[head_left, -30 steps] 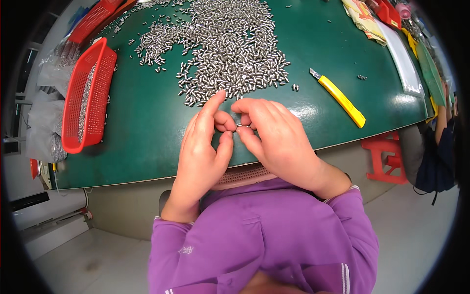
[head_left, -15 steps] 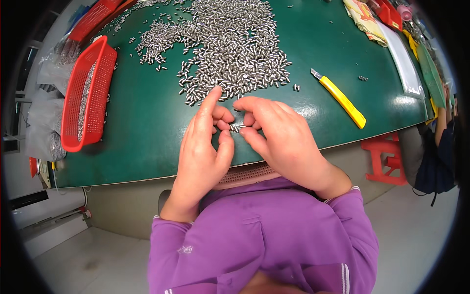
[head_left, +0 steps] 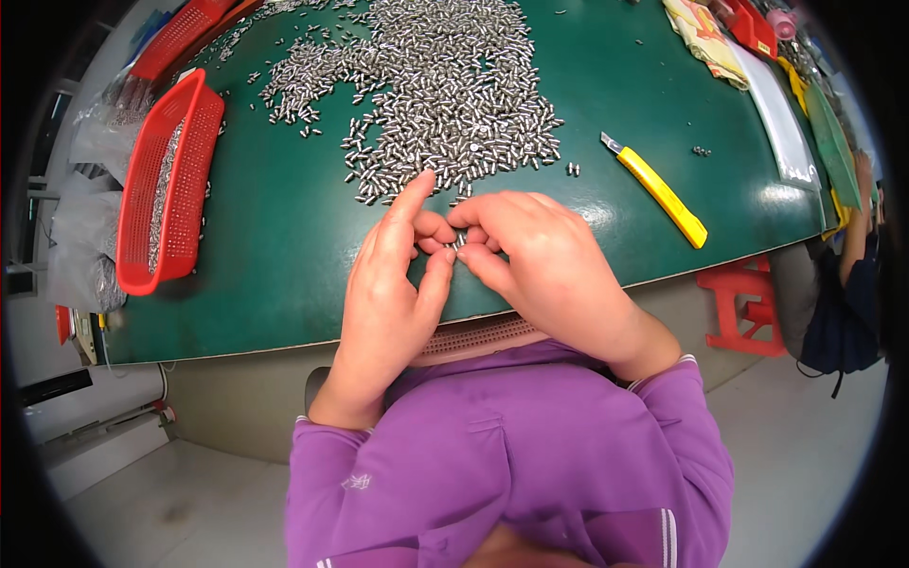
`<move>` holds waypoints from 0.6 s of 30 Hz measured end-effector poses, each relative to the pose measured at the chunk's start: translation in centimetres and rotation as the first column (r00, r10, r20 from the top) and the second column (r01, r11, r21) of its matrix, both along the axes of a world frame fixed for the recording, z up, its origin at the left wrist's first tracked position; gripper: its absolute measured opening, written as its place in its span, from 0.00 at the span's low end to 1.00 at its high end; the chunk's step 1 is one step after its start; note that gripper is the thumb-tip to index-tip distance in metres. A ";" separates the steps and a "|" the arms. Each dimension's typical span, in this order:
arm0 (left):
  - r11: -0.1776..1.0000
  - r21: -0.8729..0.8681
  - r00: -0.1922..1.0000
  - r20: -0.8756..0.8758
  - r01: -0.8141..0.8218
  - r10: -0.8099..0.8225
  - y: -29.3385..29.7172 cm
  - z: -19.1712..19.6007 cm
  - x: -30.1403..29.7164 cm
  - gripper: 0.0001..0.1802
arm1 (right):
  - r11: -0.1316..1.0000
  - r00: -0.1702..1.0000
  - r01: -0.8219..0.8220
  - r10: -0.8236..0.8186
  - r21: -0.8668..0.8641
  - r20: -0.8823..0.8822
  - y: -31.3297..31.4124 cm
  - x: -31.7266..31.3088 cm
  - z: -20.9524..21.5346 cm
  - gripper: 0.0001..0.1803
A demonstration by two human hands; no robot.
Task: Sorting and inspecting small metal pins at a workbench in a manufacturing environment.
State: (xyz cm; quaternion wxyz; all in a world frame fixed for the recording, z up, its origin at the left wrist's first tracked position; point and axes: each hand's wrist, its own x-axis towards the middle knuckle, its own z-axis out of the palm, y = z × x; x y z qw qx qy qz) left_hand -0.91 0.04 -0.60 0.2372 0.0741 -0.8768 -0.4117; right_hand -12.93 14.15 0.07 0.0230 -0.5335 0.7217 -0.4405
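Observation:
My left hand [head_left: 388, 265] and my right hand [head_left: 549, 251] meet over the near part of the green table. A few small silver metal pieces [head_left: 459, 240], bullet-shaped, show between the fingertips of both hands. The left index finger points out toward the large pile of such pieces [head_left: 454, 104], while that hand's thumb and other fingers close in on the small ones. On the right, thumb and curled fingers pinch at the same pieces from the other side. How many each hand holds is hidden by the fingers.
A red perforated basket [head_left: 133, 237] with metal pieces inside stands at the left. A yellow utility knife [head_left: 663, 194] lies to the right, its blade out. Plastic bags [head_left: 85, 227] sit beyond the basket. A red stool [head_left: 743, 308] is below the table's right edge.
My hands have drawn closer together, and the fingertips now cover more of the small metal pieces between them. The pile, basket and knife have stayed put.

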 end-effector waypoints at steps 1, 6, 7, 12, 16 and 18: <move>1.000 0.000 1.000 0.000 -0.001 0.001 0.0 -0.1 0.0 0.39 | 1.000 1.000 -0.011 0.011 0.015 -0.007 0.0 -0.1 0.0 0.09; 0.997 0.059 0.999 0.026 -0.042 0.041 0.0 -0.2 0.3 0.38 | 0.997 1.000 0.000 -0.001 0.078 0.002 0.0 -0.1 0.4 0.06; 0.997 0.059 0.999 0.025 -0.042 0.041 -0.1 -0.2 0.3 0.38 | 0.995 1.000 0.005 -0.006 0.097 0.014 0.0 -0.1 0.4 0.05; 0.999 0.028 0.999 0.021 -0.039 0.039 0.0 -0.2 0.2 0.39 | 0.998 0.998 0.016 -0.013 0.053 -0.070 0.1 0.2 0.1 0.06; 1.000 0.009 1.000 -0.007 -0.030 0.030 -0.1 -0.4 0.2 0.40 | 0.997 0.996 0.066 -0.063 0.040 -0.061 0.4 0.6 0.6 0.09; 0.999 -0.022 0.999 -0.021 -0.033 0.032 -0.1 -0.5 0.2 0.40 | 0.999 0.996 0.041 -0.040 0.020 -0.082 0.5 0.3 0.3 0.09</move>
